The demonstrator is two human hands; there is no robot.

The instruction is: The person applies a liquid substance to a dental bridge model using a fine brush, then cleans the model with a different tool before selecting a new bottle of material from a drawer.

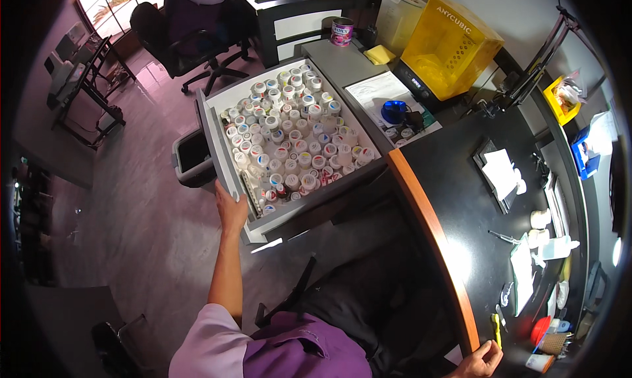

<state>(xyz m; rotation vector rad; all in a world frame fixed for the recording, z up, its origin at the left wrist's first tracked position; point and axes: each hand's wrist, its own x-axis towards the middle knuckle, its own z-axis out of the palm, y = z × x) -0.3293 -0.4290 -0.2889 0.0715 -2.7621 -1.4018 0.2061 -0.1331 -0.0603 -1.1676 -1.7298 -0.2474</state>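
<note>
The drawer (224,151) stands pulled out from under the cabinet top (321,53), over the floor, and we see it packed with white-capped jars (300,145). Some seem to sit higher than their neighbours. A sharp shove or tug could tip those, we judge, and a tall one might catch under the cabinet if the drawer slid in. So full a load may also run heavy, straining the slides if anyone leaned on the front.

Our left hand (232,209) lies against the near end of the drawer front, thumb by the rim; we cannot tell whether its fingers close on the panel or only press it. Fingers over that rim could be pinched if the drawer moved suddenly. Just beyond the front is a bin (199,173), where a jar toppling over the edge might land.

Our right hand (480,361) is at the desk (441,174) edge, fingers bent, by a slim yellow tool (497,330). Whether it pinches the tool we cannot tell. With the arms spread this wide, a careless sweep there could knock the tool or the red item (540,329) beyond it.
</note>
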